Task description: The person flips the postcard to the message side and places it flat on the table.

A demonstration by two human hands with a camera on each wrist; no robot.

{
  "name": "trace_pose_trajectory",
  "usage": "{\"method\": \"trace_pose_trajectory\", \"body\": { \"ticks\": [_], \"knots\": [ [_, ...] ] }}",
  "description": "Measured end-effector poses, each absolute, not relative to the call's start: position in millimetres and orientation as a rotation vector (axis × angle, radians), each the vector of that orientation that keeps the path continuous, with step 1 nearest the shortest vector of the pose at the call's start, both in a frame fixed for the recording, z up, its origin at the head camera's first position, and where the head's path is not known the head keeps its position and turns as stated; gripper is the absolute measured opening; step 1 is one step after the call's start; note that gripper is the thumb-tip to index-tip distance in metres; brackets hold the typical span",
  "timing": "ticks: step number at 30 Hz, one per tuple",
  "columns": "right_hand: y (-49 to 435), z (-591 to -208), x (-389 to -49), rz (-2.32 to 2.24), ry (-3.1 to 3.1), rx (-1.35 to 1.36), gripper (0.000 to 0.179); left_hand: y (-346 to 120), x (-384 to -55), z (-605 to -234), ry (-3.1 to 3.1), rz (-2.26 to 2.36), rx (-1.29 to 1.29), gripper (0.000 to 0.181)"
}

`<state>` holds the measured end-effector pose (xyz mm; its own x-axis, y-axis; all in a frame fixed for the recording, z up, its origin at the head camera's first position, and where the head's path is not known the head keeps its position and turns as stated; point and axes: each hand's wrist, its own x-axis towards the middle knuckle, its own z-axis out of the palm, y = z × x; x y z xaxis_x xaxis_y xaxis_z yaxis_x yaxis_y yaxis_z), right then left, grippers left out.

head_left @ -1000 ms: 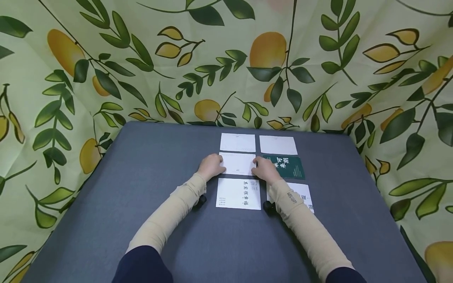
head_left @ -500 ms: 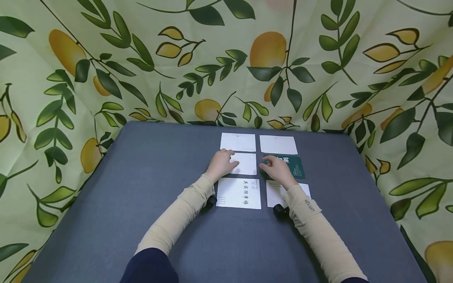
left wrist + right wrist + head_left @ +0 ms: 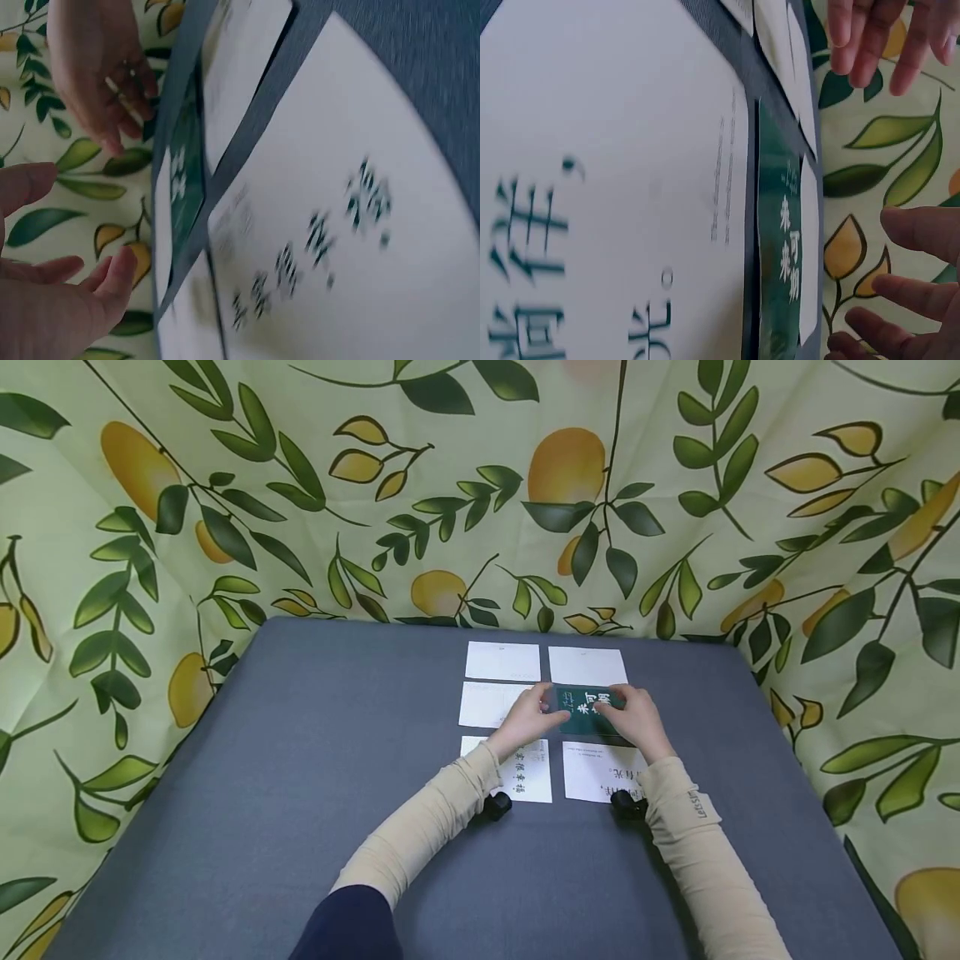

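My left hand (image 3: 529,717) and right hand (image 3: 634,717) sit at either end of the green card (image 3: 587,708), fingers loose and spread; whether they touch it I cannot tell. Around the green card, five white cards (image 3: 501,661) lie on the grey bench (image 3: 300,760).

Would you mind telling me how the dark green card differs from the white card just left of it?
The green card is dark with white characters; the white card is pale with barely any print showing. The left hand and right hand are at either end of the green card, while most of the white card lies uncovered. Both are similar-sized rectangles in the middle row on the grey table.
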<state>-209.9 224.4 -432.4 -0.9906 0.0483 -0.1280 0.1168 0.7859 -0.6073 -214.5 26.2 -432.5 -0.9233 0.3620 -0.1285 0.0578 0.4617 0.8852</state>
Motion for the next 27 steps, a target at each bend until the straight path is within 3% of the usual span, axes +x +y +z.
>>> {"method": "trace_pose_trajectory", "body": {
  "ticks": [13,27],
  "knots": [
    [253,-441,-207,-0.922,2.685,0.35,0.088,54,-211,-446,2.171,1.523,0.234,0.072],
    [255,-451,-206,-1.052,2.665,0.404,0.085,54,-214,-451,2.043,1.657,0.155,0.066]
  ]
}}
